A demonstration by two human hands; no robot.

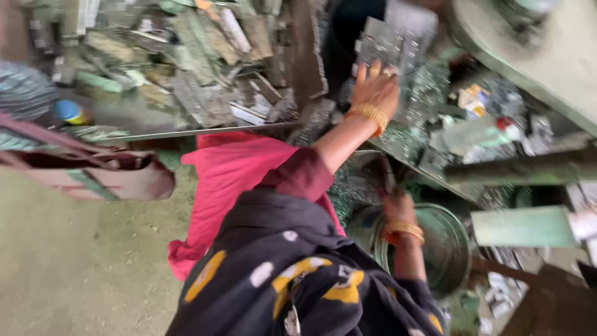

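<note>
near: dark patterned scarf and pink cloth (230, 180) over the lap. right hand (398, 214), gold bangles at the wrist, rests at the rim of a round metal basin (451, 249); fingers blurred, cannot tell what they hold. farther: left hand (376, 90), fingers spread wide, lies flat on a perforated metal sheet (385, 43) standing at the edge of the scrap pile (186, 68). judgement: to lift the sheet well, curl the fingers round its upper edge, keep clear of the punched edges, and steady the basin with the other hand.
</note>
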